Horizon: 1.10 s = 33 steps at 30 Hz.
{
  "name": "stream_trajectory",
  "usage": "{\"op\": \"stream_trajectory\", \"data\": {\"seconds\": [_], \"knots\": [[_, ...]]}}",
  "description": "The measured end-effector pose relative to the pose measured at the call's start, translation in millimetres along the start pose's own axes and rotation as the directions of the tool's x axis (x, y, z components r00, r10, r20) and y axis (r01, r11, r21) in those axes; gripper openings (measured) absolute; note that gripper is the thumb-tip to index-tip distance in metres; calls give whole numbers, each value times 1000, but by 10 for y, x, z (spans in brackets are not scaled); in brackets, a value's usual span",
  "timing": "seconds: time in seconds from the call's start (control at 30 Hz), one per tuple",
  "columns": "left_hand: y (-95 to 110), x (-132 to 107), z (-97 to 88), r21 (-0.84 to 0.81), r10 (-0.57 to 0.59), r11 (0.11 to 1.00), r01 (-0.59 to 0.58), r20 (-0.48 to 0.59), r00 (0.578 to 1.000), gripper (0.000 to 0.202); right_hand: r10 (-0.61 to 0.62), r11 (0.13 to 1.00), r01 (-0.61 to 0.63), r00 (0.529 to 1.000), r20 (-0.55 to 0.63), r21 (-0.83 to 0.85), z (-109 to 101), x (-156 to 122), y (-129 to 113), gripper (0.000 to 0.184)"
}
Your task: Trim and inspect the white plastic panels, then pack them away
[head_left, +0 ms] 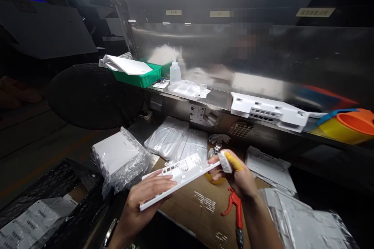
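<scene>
My left hand [145,196] grips the near end of a long white plastic panel [178,175], fingers wrapped over its top face. My right hand [237,177] steadies the panel's far end and pinches a small white label or strip [225,162] between thumb and forefinger; the forefinger wears a yellow finger cot [233,161]. The panel is held tilted above a brown cardboard sheet [201,206] on the bench.
A stack of white parts in a clear bag [119,159] lies left, flat plastic bags [175,140] behind. A red air-blow tool [235,210] lies by my right wrist. The steel shelf [216,99] carries a green bin [140,76], a squeeze bottle [174,71], another white panel [269,113], orange and yellow bowls [350,124]. A black crate [43,202] sits lower left.
</scene>
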<state>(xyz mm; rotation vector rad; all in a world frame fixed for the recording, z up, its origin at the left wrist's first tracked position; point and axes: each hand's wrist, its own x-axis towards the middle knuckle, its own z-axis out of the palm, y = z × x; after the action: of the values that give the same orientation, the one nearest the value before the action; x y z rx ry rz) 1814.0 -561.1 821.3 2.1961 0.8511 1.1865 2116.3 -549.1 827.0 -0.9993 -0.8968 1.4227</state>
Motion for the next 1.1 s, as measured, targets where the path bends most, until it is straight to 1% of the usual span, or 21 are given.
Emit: {"op": "stream_trajectory", "data": {"seconds": [0.03, 0.07, 0.1, 0.13, 0.17, 0.2, 0.23, 0.27, 0.3, 0.33, 0.37, 0.43, 0.5, 0.53, 0.6, 0.63, 0.7, 0.8, 0.9, 1.0, 1.1], "knots": [[14, 32, 9, -26, -30, 999, 29, -45, 999, 41, -82, 996, 83, 996, -32, 45, 41, -44, 62, 30], [33, 62, 32, -74, -85, 994, 76, -137, 987, 42, -179, 981, 184, 981, -81, 63, 63, -83, 111, 25], [56, 89, 66, -168, -166, 978, 125, -254, 953, 52, -273, 957, 283, 953, -135, 62, 70, -120, 146, 21], [80, 114, 107, -318, -275, 935, 160, -360, 892, 66, -345, 932, 359, 921, -181, 50, 67, -157, 168, 19], [102, 139, 151, -511, -411, 842, 175, -398, 820, 77, -391, 912, 408, 894, -219, 36, 58, -195, 180, 19], [121, 166, 192, -708, -549, 685, 171, -347, 760, 83, -419, 899, 437, 874, -245, 22, 45, -234, 187, 22], [135, 196, 225, -864, -653, 474, 169, -217, 725, 85, -437, 892, 452, 863, -256, 1, 27, -273, 192, 26], [143, 230, 246, -951, -705, 248, 186, -45, 708, 84, -454, 887, 459, 854, -256, -42, 4, -311, 199, 27], [148, 269, 253, -975, -715, 43, 216, 121, 689, 83, -474, 880, 461, 845, -247, -111, -26, -347, 208, 27], [151, 313, 247, -962, -707, -117, 246, 255, 659, 80, -491, 869, 454, 841, -224, -198, -67, -378, 219, 25], [156, 360, 230, -936, -701, -235, 264, 351, 621, 73, -493, 856, 435, 849, -190, -279, -118, -405, 229, 24], [174, 457, 179, -893, -711, -379, 244, 450, 540, 58, -431, 851, 352, 892, -137, -389, -247, -438, 235, 22], [211, 548, 129, -879, -743, -437, 189, 471, 475, 56, -372, 844, 274, 918, -135, -462, -372, -446, 212, 22], [235, 587, 113, -884, -763, -437, 164, 461, 454, 57, -386, 817, 264, 911, -145, -513, -409, -444, 191, 26], [289, 649, 109, -905, -799, -403, 136, 420, 429, 58, -500, 695, 313, 857, -122, -647, -379, -445, 142, 31], [316, 673, 122, -914, -814, -383, 135, 403, 419, 58, -555, 618, 364, 830, -59, -697, -299, -455, 120, 29], [367, 706, 171, -927, -831, -347, 143, 374, 411, 57, -602, 499, 478, 791, 107, -723, -10, -494, 90, 24], [434, 728, 255, -929, -822, -331, 165, 370, 432, 54, -543, 449, 623, 760, 357, -641, 590, -559, 76, 33], [488, 725, 293, -900, -787, -386, 205, 436, 437, 51, -540, 390, 715, 688, 484, -581, 1042, -578, 90, 32], [525, 716, 287, -886, -790, -414, 206, 463, 402, 49, -595, 290, 769, 611, 522, -569, 1162, -578, 120, 21], [547, 714, 287, -921, -823, -355, 162, 390, 412, 52, -596, 246, 784, 586, 548, -571, 1097, -580, 143, 21]]}}
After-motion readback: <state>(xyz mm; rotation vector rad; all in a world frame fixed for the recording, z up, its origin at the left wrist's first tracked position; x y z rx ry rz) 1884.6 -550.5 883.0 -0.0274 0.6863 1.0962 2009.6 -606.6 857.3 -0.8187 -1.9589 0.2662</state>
